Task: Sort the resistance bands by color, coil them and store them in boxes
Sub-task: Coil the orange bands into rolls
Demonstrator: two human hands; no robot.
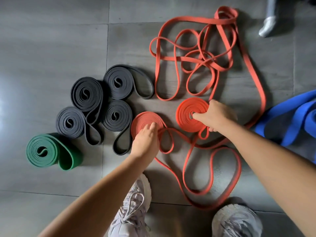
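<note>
Gripping red coils (185, 117): left hand (146, 142), right hand (217, 115).

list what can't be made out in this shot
Head view:
Blue bands: cut off by right edge; count unclear.
Loose red bands: tangled; count unclear.
Left red coil: left hand covers its near part; grip unclear.
Right red coil: right hand covers its edge.
Boxes: none in frame.

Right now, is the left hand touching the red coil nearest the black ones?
Touching. The head view shows the left hand with its fingers curled down onto the middle of that red coil.
</note>
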